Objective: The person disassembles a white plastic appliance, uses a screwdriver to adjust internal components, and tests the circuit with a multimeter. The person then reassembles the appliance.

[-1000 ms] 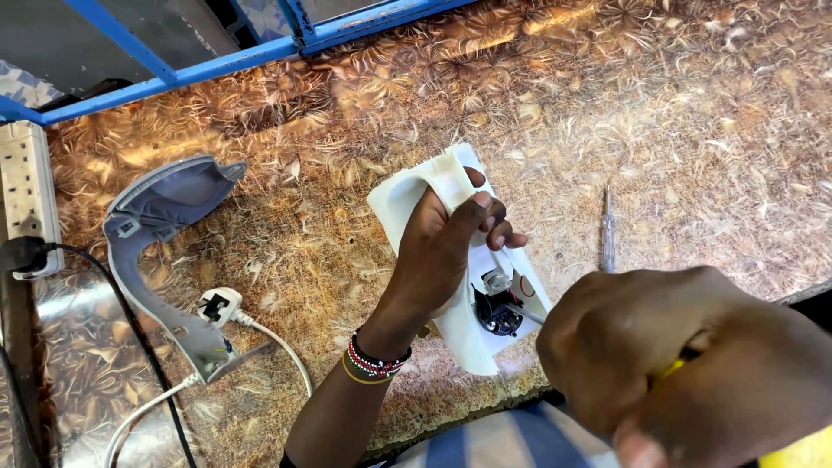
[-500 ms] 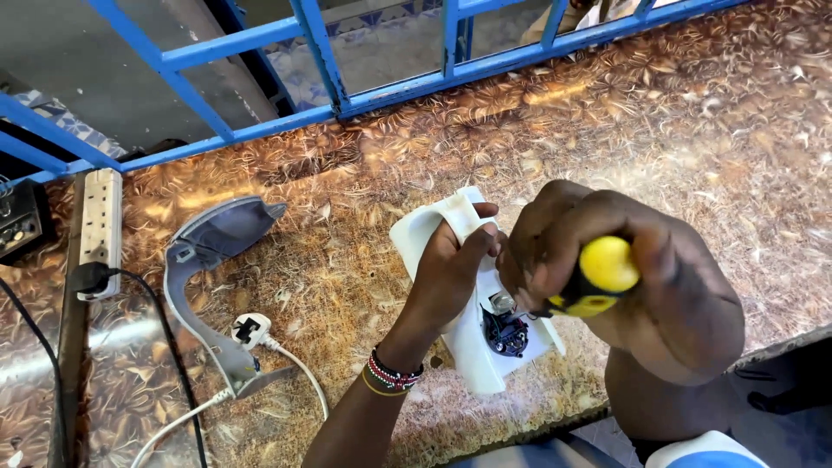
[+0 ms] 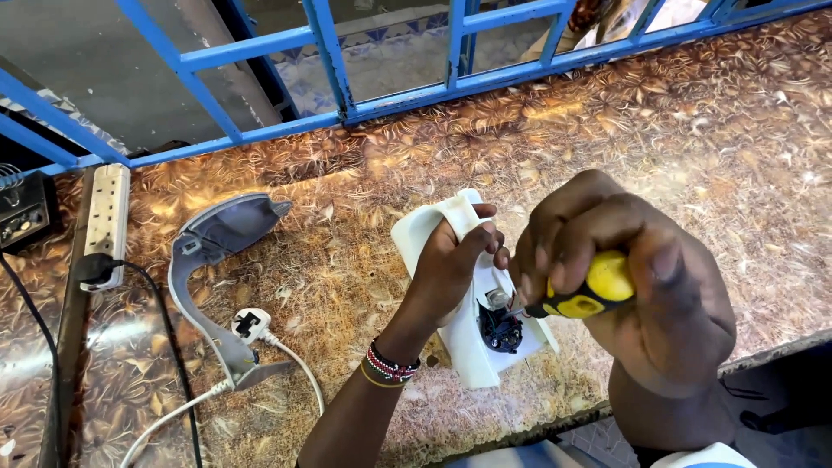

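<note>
A white plastic appliance body (image 3: 485, 351) lies on the patterned worktop, its open rear end showing dark wiring and metal parts (image 3: 500, 325). My left hand (image 3: 451, 264) presses down on its upper part, fingers curled over the white handle. My right hand (image 3: 620, 277) grips a screwdriver with a yellow and black handle (image 3: 589, 290), whose tip points into the opened end. A beaded bracelet sits on my left wrist.
A grey curved plastic cover (image 3: 212, 260) lies to the left, with a white plug (image 3: 250, 325) and its cable beside it. A white power strip (image 3: 106, 221) with a black plug sits at the far left. Blue metal bars (image 3: 329, 52) run along the back edge.
My right hand has come up and in from the lower right, bringing the screwdriver tip to the appliance's open end. My left hand has kept its hold. The view has shifted up.
</note>
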